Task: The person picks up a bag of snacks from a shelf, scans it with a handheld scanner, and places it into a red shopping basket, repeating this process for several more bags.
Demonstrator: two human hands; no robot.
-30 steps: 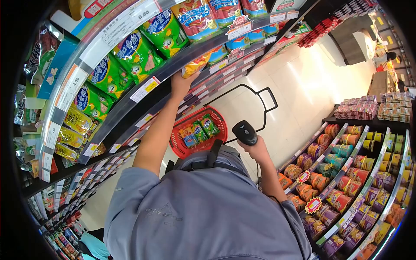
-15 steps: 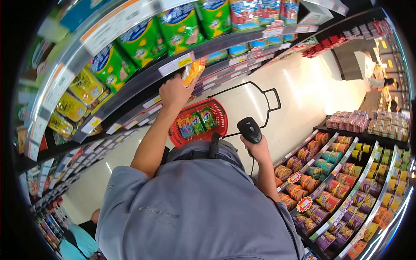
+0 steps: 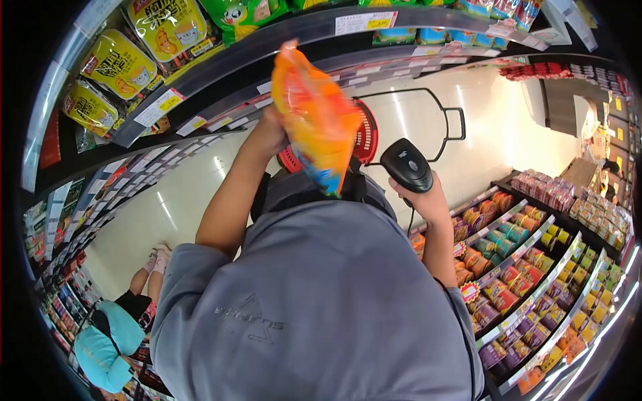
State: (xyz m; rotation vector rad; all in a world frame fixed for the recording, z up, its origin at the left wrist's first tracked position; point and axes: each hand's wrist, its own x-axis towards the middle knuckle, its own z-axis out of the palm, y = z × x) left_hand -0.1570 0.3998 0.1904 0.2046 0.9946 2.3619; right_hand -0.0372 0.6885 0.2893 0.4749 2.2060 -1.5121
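Note:
My left hand (image 3: 270, 134) grips an orange snack bag (image 3: 314, 120) by its side, close in front of my chest. The bag is smeared by motion, and its print cannot be read. Wrapped around the handle of a black handheld barcode scanner (image 3: 408, 165) is my right hand (image 3: 426, 198); a cord hangs below it. Behind the bag, a red shopping basket (image 3: 366, 134) is mostly hidden, with only parts of its rim and wall showing.
Shelves with yellow snack packs (image 3: 120, 63) and green bags (image 3: 244, 17) line the left and top. A black metal frame (image 3: 461, 123) stands beyond the basket. Stepped racks of cup noodles (image 3: 508, 247) rise at right. Another person in a turquoise top (image 3: 107, 344) is at lower left.
My left hand has drawn the orange bag away from the shelf and towards my body, so it now covers most of the basket. My right hand has risen slightly with the scanner.

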